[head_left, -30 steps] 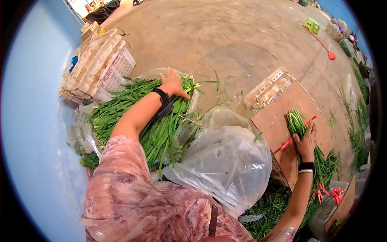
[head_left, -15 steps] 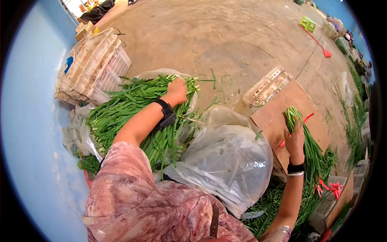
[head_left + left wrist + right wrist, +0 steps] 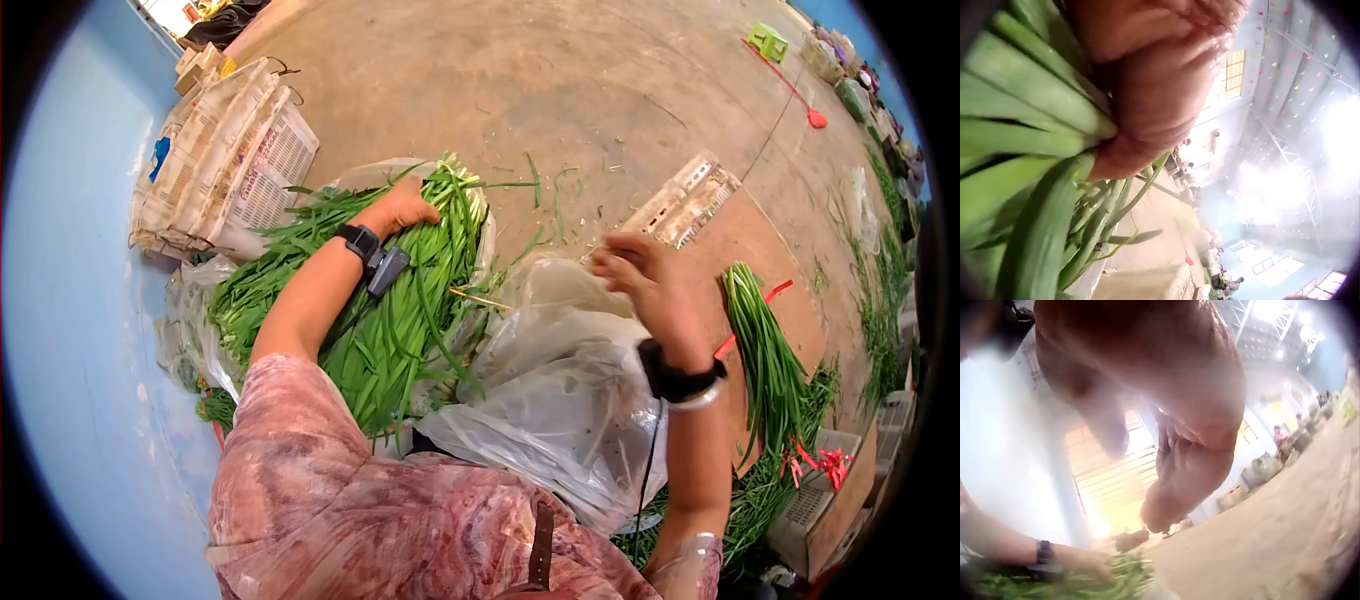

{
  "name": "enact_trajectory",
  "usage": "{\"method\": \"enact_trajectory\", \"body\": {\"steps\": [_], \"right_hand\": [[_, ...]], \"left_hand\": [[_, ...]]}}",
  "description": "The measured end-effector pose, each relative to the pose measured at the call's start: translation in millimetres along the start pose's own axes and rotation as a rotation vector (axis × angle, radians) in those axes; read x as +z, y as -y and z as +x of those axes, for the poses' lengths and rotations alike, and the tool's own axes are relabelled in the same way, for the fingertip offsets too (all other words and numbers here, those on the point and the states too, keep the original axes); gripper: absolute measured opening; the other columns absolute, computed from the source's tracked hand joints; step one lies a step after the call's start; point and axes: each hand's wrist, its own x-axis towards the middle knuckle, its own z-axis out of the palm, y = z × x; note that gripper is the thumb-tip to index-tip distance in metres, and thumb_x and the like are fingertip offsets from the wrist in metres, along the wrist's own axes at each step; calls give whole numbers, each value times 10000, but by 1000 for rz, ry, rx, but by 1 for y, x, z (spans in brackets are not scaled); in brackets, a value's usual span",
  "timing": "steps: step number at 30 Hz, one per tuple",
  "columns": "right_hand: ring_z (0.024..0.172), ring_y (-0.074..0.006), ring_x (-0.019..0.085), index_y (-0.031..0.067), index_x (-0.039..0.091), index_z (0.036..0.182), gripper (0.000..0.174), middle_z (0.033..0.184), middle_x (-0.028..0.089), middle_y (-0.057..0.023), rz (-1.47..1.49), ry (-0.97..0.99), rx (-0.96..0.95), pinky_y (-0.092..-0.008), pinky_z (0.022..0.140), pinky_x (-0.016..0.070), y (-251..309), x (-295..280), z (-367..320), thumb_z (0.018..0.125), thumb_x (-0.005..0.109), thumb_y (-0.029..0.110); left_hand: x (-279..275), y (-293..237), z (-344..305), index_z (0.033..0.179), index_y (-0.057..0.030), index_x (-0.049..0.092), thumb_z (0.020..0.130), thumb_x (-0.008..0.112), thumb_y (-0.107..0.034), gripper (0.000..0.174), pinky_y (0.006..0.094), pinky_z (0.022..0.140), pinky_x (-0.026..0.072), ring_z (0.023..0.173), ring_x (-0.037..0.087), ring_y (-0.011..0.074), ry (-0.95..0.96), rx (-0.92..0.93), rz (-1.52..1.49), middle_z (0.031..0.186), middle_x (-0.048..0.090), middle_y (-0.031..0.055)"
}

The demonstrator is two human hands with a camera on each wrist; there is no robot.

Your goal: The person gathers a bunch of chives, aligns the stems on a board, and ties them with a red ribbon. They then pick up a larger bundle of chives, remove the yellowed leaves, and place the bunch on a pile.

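Note:
My left hand [image 3: 400,205] is at the upper end of a big heap of garlic chives [image 3: 400,310], near their pale stems. In the left wrist view its fingers curl round several of the flat green leaves [image 3: 1016,106]. My right hand [image 3: 650,285] is in the air between the heap and a brown board [image 3: 700,262], fingers loosely bent, with nothing in it. A separate bunch of chives [image 3: 762,350] lies on the board, across a red ribbon [image 3: 778,290].
A clear plastic bag [image 3: 570,390] lies between the heap and the board. White crates [image 3: 225,165] are stacked by the blue wall [image 3: 85,300]. Loose greens and more red ribbons [image 3: 832,465] lie at the lower right, with a green stool [image 3: 768,42] farther off.
My right hand has left the bunch on the board and moved left through the air. My left hand has shifted slightly left, and the stems beside it stand higher.

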Motion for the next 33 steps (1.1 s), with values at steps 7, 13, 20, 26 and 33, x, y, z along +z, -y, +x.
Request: {"method": "enact_trajectory", "body": {"steps": [7,13,20,26,33], "right_hand": [[841,-142,618,-106,512,1180,427,944,624,-96,373,39,242,-242,700,521,-58,142,102,886,639,177],[654,-95,463,17,578,952,415,780,529,-9,382,-56,407,-255,530,409,-64,169,134,805,726,376],[612,-183,514,-75,579,935,451,789,568,-104,607,-287,460,-336,509,440,-61,184,141,768,767,300],[670,-195,601,-161,599,897,280,863,634,-164,686,-326,487,-333,549,487,-113,187,158,751,723,44],[658,-270,643,-116,560,914,161,824,630,-162,762,-302,537,-405,560,558,-115,174,153,794,633,-37]], "left_hand": [[24,-6,-18,1043,70,561,601,726,-232,561,402,969,390,1169,482,342,-216,121,491,1217,514,253],[30,-39,-50,1144,44,539,655,719,-287,617,542,1057,217,1336,249,398,-117,170,815,1379,340,240],[50,-65,-74,1135,95,515,650,760,-427,754,542,990,258,1271,321,382,98,299,1047,1354,351,309],[48,-61,-76,1111,109,537,649,762,-414,733,509,927,331,1234,382,398,189,408,1031,1356,364,302],[-33,-84,24,974,-11,680,837,530,-563,588,397,740,498,852,645,322,338,160,441,928,675,206]]}}
